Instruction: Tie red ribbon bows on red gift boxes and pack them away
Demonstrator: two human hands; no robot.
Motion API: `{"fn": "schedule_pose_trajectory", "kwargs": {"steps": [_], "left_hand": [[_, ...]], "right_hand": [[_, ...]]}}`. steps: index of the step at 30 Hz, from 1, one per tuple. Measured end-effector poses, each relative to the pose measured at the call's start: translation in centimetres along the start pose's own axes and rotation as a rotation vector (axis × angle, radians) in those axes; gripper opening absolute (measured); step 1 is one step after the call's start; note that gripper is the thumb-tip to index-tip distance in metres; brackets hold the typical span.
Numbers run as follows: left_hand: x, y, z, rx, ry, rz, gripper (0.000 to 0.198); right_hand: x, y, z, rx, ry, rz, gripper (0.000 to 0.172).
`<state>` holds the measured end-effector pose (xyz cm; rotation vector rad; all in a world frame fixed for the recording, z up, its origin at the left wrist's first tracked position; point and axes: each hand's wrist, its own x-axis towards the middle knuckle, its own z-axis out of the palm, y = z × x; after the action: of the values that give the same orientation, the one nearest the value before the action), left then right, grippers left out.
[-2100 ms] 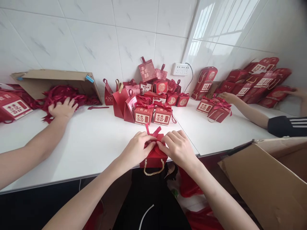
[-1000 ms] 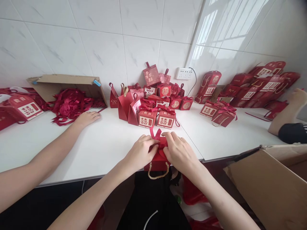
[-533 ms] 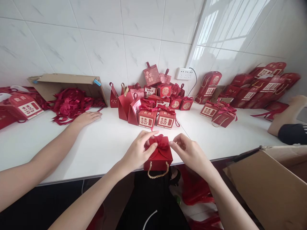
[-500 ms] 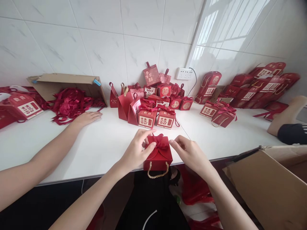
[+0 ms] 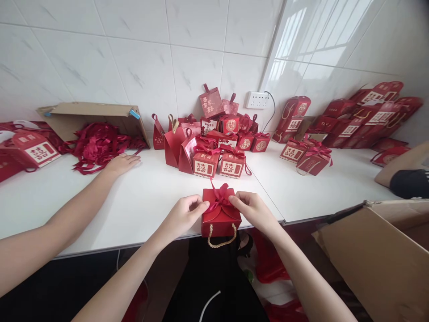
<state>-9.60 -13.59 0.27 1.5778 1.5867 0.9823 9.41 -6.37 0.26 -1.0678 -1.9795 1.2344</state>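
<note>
A red gift box (image 5: pixel 219 223) stands at the front edge of the white table, its twisted gold cord handle (image 5: pixel 221 243) hanging over the near side. On its lid is a red ribbon (image 5: pixel 221 197) tied in a bow. At the left of the bow, my left hand (image 5: pixel 189 212) pinches a loop or end of the ribbon between thumb and finger. From the right, my right hand (image 5: pixel 250 206) is closed on the other side of the bow. Which ribbon part each hand has is partly hidden by the fingers.
Behind the box stand several red gift boxes (image 5: pixel 204 164). At left, a cardboard box (image 5: pixel 90 109) spills red ribbons (image 5: pixel 100 145), with a co-worker's hand (image 5: pixel 122 164) flat nearby. More boxes (image 5: pixel 348 123) are stacked at right, above a large open carton (image 5: pixel 372 255).
My left hand has drawn back to the left side of the bow, and my right hand has moved in onto it. The bow looks more spread. At right, another person's arm has shifted.
</note>
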Motion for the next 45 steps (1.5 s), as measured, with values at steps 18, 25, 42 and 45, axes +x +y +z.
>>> {"fn": "schedule_pose_trajectory", "kwargs": {"steps": [18, 25, 42, 45], "left_hand": [[1.0, -3.0, 0.7, -0.346, -0.179, 0.117, 0.036], [1.3, -3.8, 0.7, -0.338, -0.162, 0.122, 0.039], [0.6, -3.6, -1.7, -0.046, 0.525, 0.011, 0.038], [-0.2, -2.7, -1.9, -0.028, 0.316, 0.048, 0.035]], "right_hand": [[-0.3, 4.0, 1.0, 0.64, -0.014, -0.013, 0.041], [-0.5, 5.2, 1.2, 0.706, 0.016, 0.004, 0.04], [-5.4, 3.5, 1.0, 0.24, 0.083, -0.028, 0.047], [-5.6, 3.0, 0.7, 0.177, 0.287, -0.025, 0.044]]}}
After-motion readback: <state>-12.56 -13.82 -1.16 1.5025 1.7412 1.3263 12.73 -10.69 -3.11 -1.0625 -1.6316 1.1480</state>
